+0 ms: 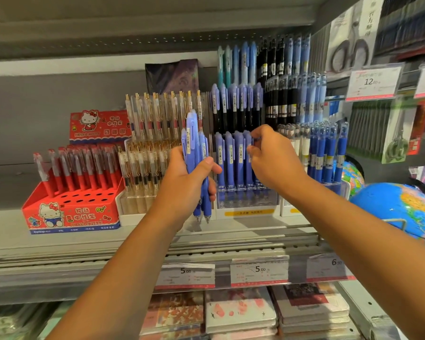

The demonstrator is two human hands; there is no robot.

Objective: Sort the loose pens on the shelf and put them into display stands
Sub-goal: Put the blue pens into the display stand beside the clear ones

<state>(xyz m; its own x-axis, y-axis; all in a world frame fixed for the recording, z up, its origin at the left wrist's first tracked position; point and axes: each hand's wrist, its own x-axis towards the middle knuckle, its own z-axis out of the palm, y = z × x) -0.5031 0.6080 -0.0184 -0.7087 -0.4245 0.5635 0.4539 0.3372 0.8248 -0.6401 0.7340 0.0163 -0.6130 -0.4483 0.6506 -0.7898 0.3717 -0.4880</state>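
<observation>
Stand-filling is underway: the left hand (184,185) grips a blue pen bundle (194,143) while the right hand (274,158) pinches one pen (247,173) into the display stand (245,207), which likely needs seating downward next.

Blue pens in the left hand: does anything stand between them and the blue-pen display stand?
No separate object. The blue pens in the left hand sit just left of the display stand. The right hand pinches a front-row pen there; that row's visible slots look filled.
</observation>
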